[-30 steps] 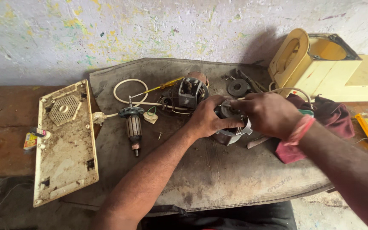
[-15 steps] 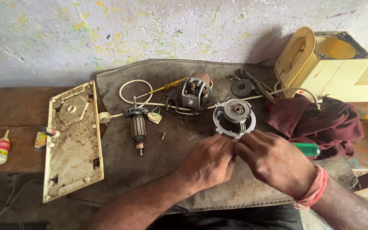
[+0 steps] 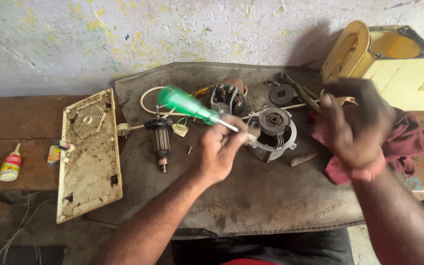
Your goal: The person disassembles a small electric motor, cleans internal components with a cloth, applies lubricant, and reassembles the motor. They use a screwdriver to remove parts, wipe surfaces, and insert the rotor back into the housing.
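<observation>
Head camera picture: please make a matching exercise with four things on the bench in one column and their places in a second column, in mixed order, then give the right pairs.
Things:
1. green-handled screwdriver
2. motor armature
3. small glue bottle
4. dark red cloth

Places:
A. far left, on the bare wooden bench
B. under the right hand, at the right edge of the mat
C. held in the left hand
D. lying on the grey mat, beside the dirty cream cover plate

Pairs: 1-C, 2-D, 3-A, 4-B
</observation>
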